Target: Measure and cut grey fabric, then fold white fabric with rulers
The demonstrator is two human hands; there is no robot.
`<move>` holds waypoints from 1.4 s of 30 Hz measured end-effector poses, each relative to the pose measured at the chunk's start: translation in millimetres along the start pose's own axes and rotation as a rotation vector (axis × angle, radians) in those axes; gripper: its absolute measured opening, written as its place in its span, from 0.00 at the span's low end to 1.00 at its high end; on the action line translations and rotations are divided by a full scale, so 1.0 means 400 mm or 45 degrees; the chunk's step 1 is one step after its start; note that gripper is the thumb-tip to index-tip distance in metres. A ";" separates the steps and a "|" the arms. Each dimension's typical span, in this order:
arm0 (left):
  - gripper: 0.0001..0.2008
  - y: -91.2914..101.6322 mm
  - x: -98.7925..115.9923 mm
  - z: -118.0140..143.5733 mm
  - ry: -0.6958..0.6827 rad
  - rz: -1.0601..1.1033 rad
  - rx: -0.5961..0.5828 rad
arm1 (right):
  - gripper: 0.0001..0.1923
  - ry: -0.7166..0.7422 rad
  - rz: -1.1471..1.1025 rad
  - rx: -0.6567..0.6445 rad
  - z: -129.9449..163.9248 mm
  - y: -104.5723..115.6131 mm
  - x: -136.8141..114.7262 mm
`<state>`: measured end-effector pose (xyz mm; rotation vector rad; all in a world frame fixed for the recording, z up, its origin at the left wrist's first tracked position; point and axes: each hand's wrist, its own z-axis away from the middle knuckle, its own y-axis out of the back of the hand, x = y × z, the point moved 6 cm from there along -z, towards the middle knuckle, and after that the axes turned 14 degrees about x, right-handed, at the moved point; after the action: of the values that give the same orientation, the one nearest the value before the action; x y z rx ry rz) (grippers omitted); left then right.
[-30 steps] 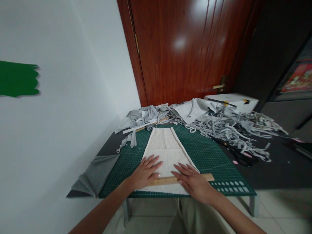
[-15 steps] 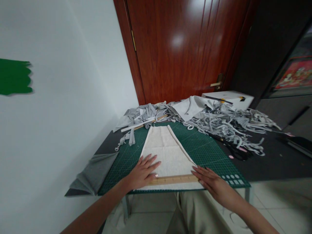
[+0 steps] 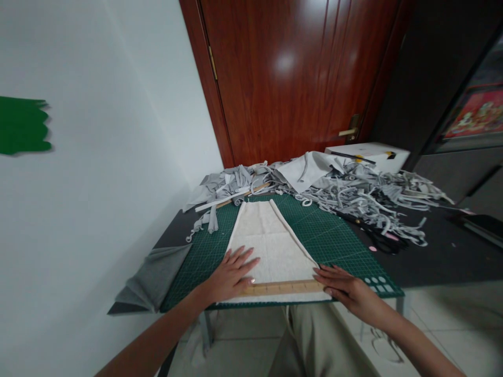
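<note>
A cream piece of fabric, narrow at the far end and wide at the near end, lies flat on a green cutting mat. Across its near end runs a wooden ruler. My left hand rests with fingers spread on the fabric, its thumb over the ruler's left end. At the other side, my right hand lies with fingers stretched out over the ruler's right end and the fabric's right edge. Both ruler ends are hidden under the hands.
A heap of grey fabric strips fills the back and right of the table. Black scissors lie by it. Folded grey cloth sits at the left edge, beside the wall. A white box stands behind, before a wooden door.
My right hand has shifted slightly to the right along the fabric's edge, with its fingers a little more bunched. My left hand stays in place. The view has tilted slightly.
</note>
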<state>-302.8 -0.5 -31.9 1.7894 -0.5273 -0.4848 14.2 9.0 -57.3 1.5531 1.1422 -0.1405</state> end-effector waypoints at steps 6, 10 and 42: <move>0.27 0.000 -0.001 -0.002 -0.014 -0.023 -0.003 | 0.19 -0.009 -0.042 -0.012 -0.001 0.005 0.003; 0.26 -0.001 -0.004 -0.005 -0.033 -0.030 0.025 | 0.18 -0.007 -0.073 -0.006 -0.005 0.012 -0.007; 0.27 0.018 0.014 0.001 0.022 0.054 0.015 | 0.14 0.102 0.228 0.079 -0.094 0.035 -0.090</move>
<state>-299.4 -5.8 -25.2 1.7885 -0.5555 -0.4376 -12.4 20.2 -11.8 1.7209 1.0631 0.0069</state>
